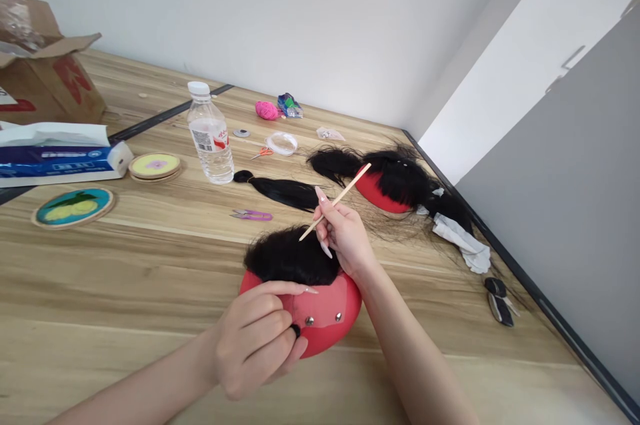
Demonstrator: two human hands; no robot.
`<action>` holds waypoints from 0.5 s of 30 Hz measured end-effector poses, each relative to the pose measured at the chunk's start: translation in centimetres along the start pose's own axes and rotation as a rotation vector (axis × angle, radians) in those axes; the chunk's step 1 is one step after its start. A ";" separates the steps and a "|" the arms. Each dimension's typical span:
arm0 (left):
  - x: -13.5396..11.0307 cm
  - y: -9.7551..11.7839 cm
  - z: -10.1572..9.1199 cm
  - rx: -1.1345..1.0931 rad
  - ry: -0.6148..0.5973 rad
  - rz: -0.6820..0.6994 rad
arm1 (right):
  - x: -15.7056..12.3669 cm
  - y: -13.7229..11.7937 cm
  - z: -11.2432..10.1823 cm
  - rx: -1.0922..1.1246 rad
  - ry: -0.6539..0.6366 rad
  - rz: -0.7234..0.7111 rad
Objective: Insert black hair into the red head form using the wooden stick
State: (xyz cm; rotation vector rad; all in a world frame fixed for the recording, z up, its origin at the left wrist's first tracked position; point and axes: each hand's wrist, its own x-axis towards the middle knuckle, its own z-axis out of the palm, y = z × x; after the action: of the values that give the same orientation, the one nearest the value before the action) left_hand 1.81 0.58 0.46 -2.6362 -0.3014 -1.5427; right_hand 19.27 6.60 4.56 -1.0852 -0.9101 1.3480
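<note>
A red rounded form (320, 338) stands in front of me. Short black hair (287, 258) covers its far side, and a smooth sheet with metal pins (309, 321) covers its near side. My left hand (260, 338) rests against its left side, the index finger stretched along the edge of the hair and the other fingers curled round a small black thing (296, 330), mostly hidden. Held like a pen in my right hand (345, 235) is a thin wooden stick (350, 186), its lower end over the hair.
Beyond lie a black hair bundle (285, 191), purple thread snips (253, 215), a water bottle (210, 138) and a second red form (377, 191) with hair. A tissue pack (60, 161), embroidery hoops (75, 207) and a carton (55, 78) stand left; a white cloth (463, 243) lies right.
</note>
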 end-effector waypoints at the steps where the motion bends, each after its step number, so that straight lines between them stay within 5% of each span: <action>1: 0.1 0.0 0.0 0.007 -0.010 -0.005 | 0.0 0.0 0.0 -0.001 -0.008 0.006; 15: -0.2 0.1 -0.3 0.073 -0.086 -0.046 | 0.0 -0.2 -0.3 -0.056 -0.061 0.022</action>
State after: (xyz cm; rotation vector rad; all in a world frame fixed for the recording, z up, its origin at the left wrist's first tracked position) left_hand 1.50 0.44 0.47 -2.6612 -0.4191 -1.4052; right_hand 19.61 6.63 4.65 -1.1050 -0.9878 1.3874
